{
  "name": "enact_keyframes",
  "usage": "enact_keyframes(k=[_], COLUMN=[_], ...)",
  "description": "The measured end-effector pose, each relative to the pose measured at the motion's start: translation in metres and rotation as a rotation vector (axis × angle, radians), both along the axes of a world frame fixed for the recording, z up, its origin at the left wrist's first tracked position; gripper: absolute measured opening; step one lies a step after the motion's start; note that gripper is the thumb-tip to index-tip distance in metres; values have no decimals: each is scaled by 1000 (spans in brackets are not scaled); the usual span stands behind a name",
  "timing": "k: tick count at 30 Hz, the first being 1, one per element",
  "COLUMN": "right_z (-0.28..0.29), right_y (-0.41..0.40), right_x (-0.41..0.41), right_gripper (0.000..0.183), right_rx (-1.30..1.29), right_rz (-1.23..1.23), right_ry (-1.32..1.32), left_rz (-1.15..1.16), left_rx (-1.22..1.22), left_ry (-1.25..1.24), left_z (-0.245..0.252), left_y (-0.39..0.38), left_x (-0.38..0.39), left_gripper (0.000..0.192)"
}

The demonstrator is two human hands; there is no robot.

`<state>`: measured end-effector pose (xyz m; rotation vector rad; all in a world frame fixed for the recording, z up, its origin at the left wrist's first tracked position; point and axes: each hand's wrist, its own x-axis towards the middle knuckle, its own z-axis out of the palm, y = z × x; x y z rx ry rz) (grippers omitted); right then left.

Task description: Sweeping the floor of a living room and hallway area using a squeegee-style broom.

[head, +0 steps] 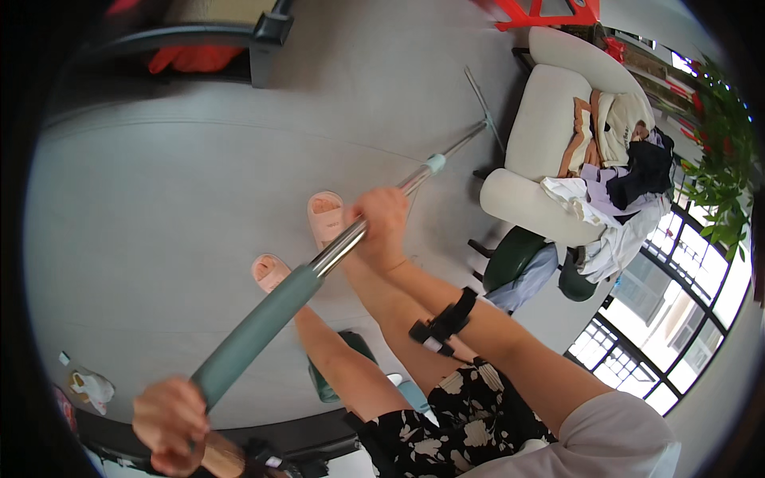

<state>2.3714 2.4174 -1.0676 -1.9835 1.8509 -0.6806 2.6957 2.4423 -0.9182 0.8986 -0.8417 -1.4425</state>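
Note:
A flat mop (445, 160) with a telescopic metal pole and a green grip (260, 334) runs diagonally across my view. My left hand (170, 421), blurred, is closed around the butt end of the grip at lower left. Farther down the pole, my right hand (382, 221) wraps the bare metal above a pale green collar (435, 162). The thin mop head (485, 110) lies at the far end, close to the sofa's side. Both of my feet, in pink slippers (327, 218), stand on the grey floor (179, 197) below the pole.
A cream sofa (547, 119) at right bears a heap of clothes (639, 173). Beside it is a dark green stool (515, 257) with cloth on it. A red plastic frame (547, 15) is at the top, dark furniture (263, 60) at upper left, and a white bag (92, 388) at lower left.

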Motion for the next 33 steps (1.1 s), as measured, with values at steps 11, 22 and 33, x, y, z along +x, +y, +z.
enact_keyframes(k=[11,22,33], right_z=[190,165,233], right_y=[13,-84,-151], right_x=[159,32,-16], right_gripper=[20,18,23], right_rx=[159,30,21], right_rz=[151,299,297], right_ry=[-455,-280,-215], left_rz=[4,373,595], left_rx=[-188,-37,138], left_ry=[-186,-272,-338], left_z=[257,218,348], left_y=[29,8,-103], left_x=[110,-27,-128], left_gripper=[51,39,43])
